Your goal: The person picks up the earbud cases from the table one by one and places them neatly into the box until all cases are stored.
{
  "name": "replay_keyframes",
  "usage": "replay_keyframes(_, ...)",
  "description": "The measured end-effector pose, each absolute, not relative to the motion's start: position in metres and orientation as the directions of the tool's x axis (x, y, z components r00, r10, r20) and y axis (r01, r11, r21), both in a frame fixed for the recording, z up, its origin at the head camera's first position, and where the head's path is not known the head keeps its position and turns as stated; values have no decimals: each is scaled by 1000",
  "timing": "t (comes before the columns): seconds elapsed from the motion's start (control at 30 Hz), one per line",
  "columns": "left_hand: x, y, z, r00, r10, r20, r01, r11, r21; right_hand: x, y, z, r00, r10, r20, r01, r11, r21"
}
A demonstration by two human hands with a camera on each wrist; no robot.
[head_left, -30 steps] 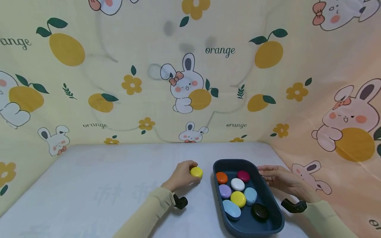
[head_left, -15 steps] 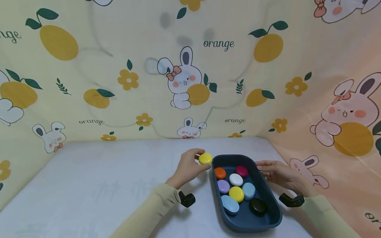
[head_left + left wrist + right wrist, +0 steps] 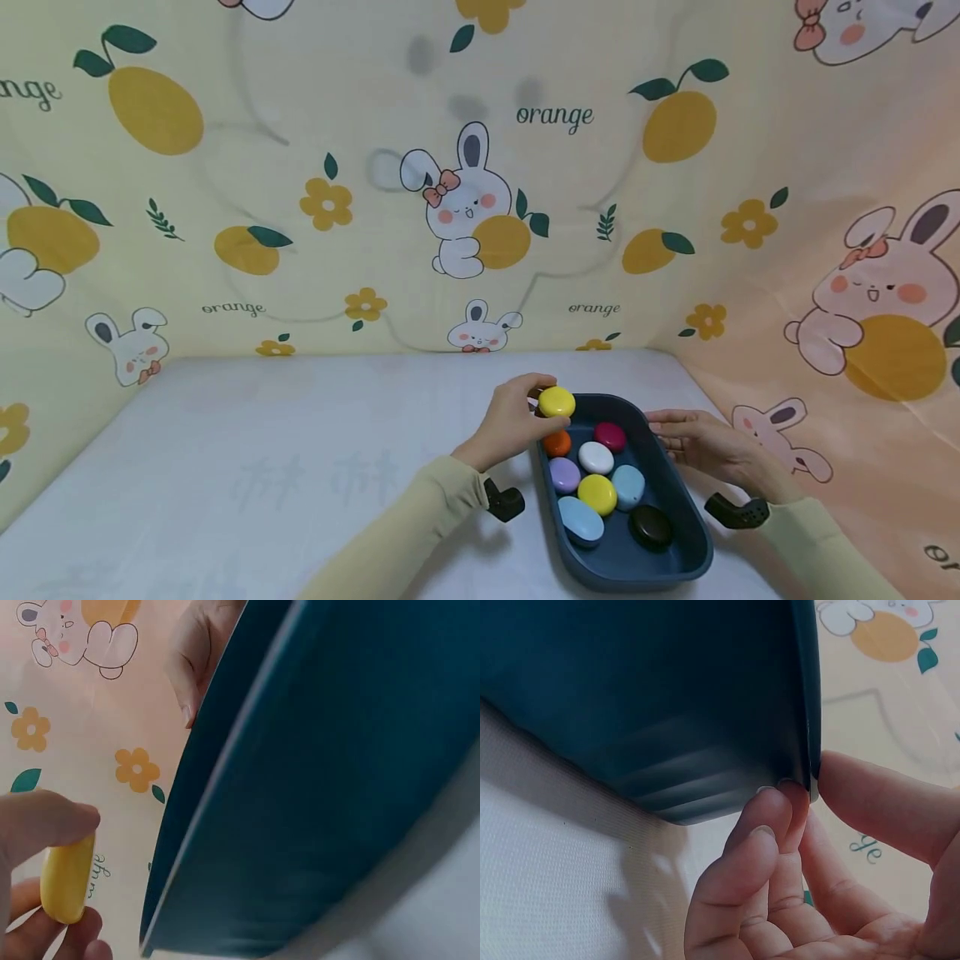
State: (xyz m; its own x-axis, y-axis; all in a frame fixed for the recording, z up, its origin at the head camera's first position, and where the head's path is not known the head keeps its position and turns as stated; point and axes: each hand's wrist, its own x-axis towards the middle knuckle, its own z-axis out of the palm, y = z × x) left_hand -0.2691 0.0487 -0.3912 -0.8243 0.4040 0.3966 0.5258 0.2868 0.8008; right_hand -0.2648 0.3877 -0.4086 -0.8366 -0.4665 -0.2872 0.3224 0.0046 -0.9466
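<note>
My left hand [image 3: 516, 423] pinches a glossy yellow pebble [image 3: 557, 402] between thumb and fingers, above the far left corner of a dark blue tray [image 3: 678, 557]. In the left wrist view the held yellow pebble [image 3: 67, 881] appears edge-on, apart from the tray wall [image 3: 300, 825]. At the tray's far right side, my right hand [image 3: 716, 450] holds the rim. The right wrist view has the thumb on one side of the rim [image 3: 811, 712] and curled fingertips against the outer wall.
Inside the tray lie smooth pebbles: orange [image 3: 557, 443], crimson [image 3: 610, 437], white [image 3: 596, 457], purple [image 3: 565, 476], another yellow [image 3: 597, 495], two light blue, and black [image 3: 651, 527]. A white tabletop [image 3: 300, 467] extends left; a patterned cloth [image 3: 337, 267] stands behind and right.
My left hand has carried the yellow pebble up and rightward from beside the tray to above its far left corner. The right hand stays at the rim.
</note>
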Motion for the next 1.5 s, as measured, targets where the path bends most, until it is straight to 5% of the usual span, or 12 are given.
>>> replay_keyframes(0.93,-277,78,-387,-821,508,259,467,338,817,-267,386,-410,-839,-476,-264,304,-8,-953)
replay_keyframes(1.5,-274,60,-385,-807,441,393,532,256,807,-265,390,-408,-846,-453,-283,306,23,-952)
